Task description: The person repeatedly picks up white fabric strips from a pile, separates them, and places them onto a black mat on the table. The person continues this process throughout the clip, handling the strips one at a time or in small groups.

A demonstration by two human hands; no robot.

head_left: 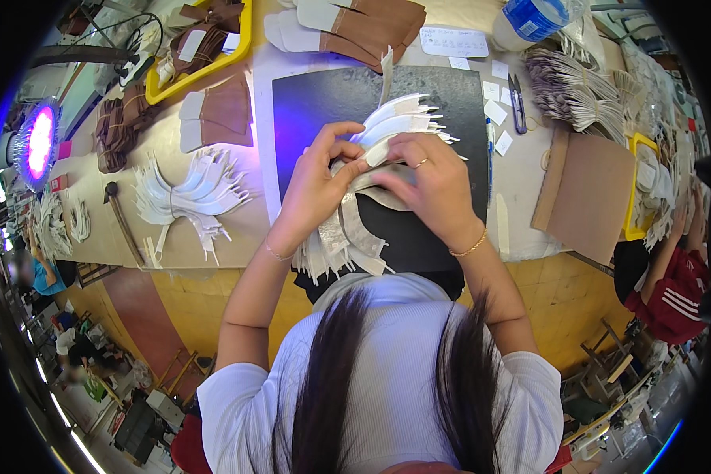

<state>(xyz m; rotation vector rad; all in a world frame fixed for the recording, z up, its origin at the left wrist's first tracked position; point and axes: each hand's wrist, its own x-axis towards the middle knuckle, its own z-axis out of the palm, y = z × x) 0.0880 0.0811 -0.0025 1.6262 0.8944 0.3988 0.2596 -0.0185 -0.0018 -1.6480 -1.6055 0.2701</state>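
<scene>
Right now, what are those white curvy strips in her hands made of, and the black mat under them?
The white strips look like thin stiff paper or fabric lining, matte; they fan out and bend without creasing. The black mat looks like rubber or plastic, slightly shiny with worn grey patches. Both hands, left hand and right hand, pinch the strips.

White pieces on a black mat, brown stacks beyond

The fanned pieces [399, 122] at the fingers are white, some greyish, over a black mat [450, 103] tinged blue-violet at its left. The surface [521, 174] is pale cream. Far left, a tray [241, 47] is yellow and holds brown leather; more brown-and-white stacks [355, 24] lie far. A lamp [39, 142] glows pink-violet. The bottle [533, 17] carries a blue label, the board [588, 193] right is tan, the floor [213, 300] ochre and rust.
</scene>
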